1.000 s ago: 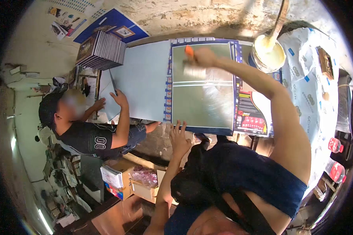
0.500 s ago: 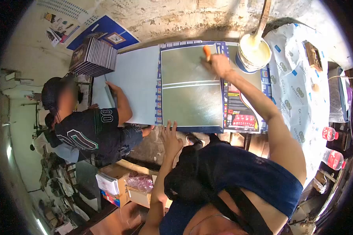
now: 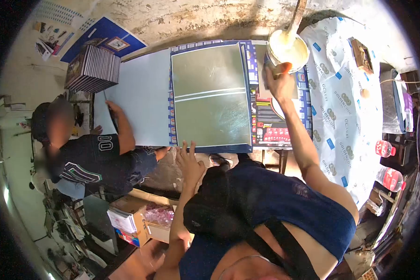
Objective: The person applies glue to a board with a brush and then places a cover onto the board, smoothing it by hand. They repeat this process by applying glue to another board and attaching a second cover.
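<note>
My right hand (image 3: 281,86) is closed around an orange-handled brush (image 3: 286,67) at the near rim of a bucket of cream-coloured paste (image 3: 284,51). My fingers and the bucket's edge hide most of the brush head. A wooden stick (image 3: 297,16) stands in the paste. To the left lies a greenish-grey sheet (image 3: 210,114) with a wet shine and two white strips across its middle. At its near edge, my left hand (image 3: 190,161) has its fingers spread, fingertips touching or just beside the border. Blue printed sheets (image 3: 171,98) show beneath.
A co-worker (image 3: 93,149) sits at left, one hand by a pale board (image 3: 147,98). A stack of dark books (image 3: 93,67) stands behind. White printed wrapping (image 3: 343,107) covers the right side, with bottles (image 3: 391,178) beyond. A cardboard box (image 3: 137,217) sits below.
My right hand has moved with the brush from the far part of the greenish sheet rightward to the paste bucket. My left hand stays at the near edge. The whole view has shifted slightly.
</note>
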{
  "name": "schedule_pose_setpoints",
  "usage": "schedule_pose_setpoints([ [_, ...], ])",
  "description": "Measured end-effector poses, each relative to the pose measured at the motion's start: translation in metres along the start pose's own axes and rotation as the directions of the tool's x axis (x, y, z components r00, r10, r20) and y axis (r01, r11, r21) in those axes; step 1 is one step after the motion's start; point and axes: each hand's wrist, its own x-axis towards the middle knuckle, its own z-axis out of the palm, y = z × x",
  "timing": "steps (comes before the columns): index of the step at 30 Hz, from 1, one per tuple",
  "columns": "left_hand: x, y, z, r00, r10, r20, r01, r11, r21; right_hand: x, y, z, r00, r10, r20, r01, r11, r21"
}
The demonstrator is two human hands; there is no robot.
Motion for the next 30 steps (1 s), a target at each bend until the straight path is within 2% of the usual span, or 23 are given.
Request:
schedule_pose_setpoints([
  [2, 0.001, -0.001, 0.003, 1.0, -0.004, -0.003, 0.004, 1.0, 0.015, -0.005, -0.001, 0.011, 0.936, -0.21, -0.283, 0.26, 0.953, 0.154],
  [3, 0.002, 0.003, -0.001, 1.0, -0.021, 0.011, 0.021, 0.999, 0.04, -0.018, -0.02, 0.013, 0.972, -0.16, -0.172, 0.205, 0.935, 0.29],
  [5, 0.0, 0.0, -0.001, 1.0, 0.014, 0.022, -0.015, 0.999, 0.03, -0.029, -0.022, 0.048, 0.93, -0.336, -0.148, 0.354, 0.928, 0.117],
  [8, -0.002, -0.002, -0.021, 0.995, 0.072, 0.064, -0.077, 0.994, 0.073, -0.004, -0.007, 0.05, 0.972, -0.204, 0.121, 0.184, 0.971, 0.155],
  [9, 0.002, 0.0, -0.025, 0.994, 0.082, 0.067, -0.088, 0.992, 0.086, 0.014, -0.002, 0.05, 0.998, -0.051, 0.027, 0.049, 0.997, 0.061],
  [10, 0.007, -0.004, -0.022, 0.994, 0.106, 0.037, -0.107, 0.993, 0.044, 0.026, -0.019, 0.035, 0.996, -0.094, 0.011, 0.094, 0.994, -0.051],
  [12, 0.002, -0.022, -0.011, 0.989, 0.145, 0.002, -0.144, 0.989, -0.031, 0.043, -0.018, 0.065, 0.987, -0.092, -0.132, 0.088, 0.996, -0.033],
  [13, 0.004, -0.032, 0.003, 0.984, 0.154, -0.095, -0.165, 0.979, -0.118, 0.05, -0.018, 0.077, 0.977, -0.208, -0.046, 0.213, 0.968, 0.136],
  [14, 0.005, -0.035, 0.003, 0.982, 0.17, -0.082, -0.176, 0.981, -0.082, 0.05, -0.02, 0.086, 0.944, -0.328, 0.021, 0.306, 0.9, 0.311],
  [15, 0.005, -0.037, 0.0, 0.98, 0.189, -0.063, -0.192, 0.98, -0.043, 0.049, -0.038, 0.075, 0.946, -0.239, 0.217, 0.216, 0.968, 0.125],
  [16, 0.005, -0.038, -0.005, 0.977, 0.21, -0.045, -0.211, 0.978, -0.007, 0.057, -0.032, 0.081, 0.974, -0.058, 0.219, 0.082, 0.991, -0.103],
  [18, 0.007, -0.044, -0.012, 0.963, 0.266, -0.044, -0.265, 0.964, 0.029, 0.059, -0.032, 0.075, 0.987, 0.143, -0.069, -0.149, 0.985, -0.088],
  [19, 0.011, -0.047, -0.012, 0.956, 0.29, -0.043, -0.289, 0.957, 0.022, 0.052, -0.041, 0.071, 0.978, 0.129, -0.162, -0.146, 0.984, -0.1],
  [22, 0.009, -0.059, -0.012, 0.933, 0.355, -0.063, -0.355, 0.935, 0.008, 0.004, -0.052, 0.093, 0.95, -0.074, -0.304, 0.109, 0.989, 0.099],
  [23, 0.008, -0.062, -0.012, 0.921, 0.382, -0.075, -0.383, 0.924, 0.007, -0.023, -0.061, 0.096, 0.947, -0.176, -0.267, 0.233, 0.952, 0.197],
  [24, 0.008, -0.066, -0.013, 0.906, 0.414, -0.088, -0.415, 0.91, 0.011, -0.05, -0.068, 0.095, 0.978, -0.194, -0.079, 0.203, 0.97, 0.131],
  [25, 0.009, -0.07, -0.013, 0.911, 0.412, -0.031, -0.413, 0.909, -0.054, -0.081, -0.08, 0.081, 0.977, -0.197, 0.08, 0.194, 0.98, 0.042],
  [27, 0.012, -0.072, -0.019, 0.916, 0.401, 0.025, -0.399, 0.914, -0.07, -0.108, -0.07, 0.054, 0.998, -0.021, 0.054, 0.025, 0.997, -0.072],
  [28, 0.011, -0.073, -0.021, 0.918, 0.392, 0.058, -0.387, 0.918, -0.083, -0.113, -0.069, 0.035, 0.972, 0.23, 0.057, -0.229, 0.973, -0.029],
  [30, 0.011, -0.076, -0.018, 0.911, 0.412, 0.013, -0.409, 0.908, -0.086, -0.12, -0.069, 0.01, 0.942, 0.235, -0.24, -0.298, 0.915, -0.272],
])
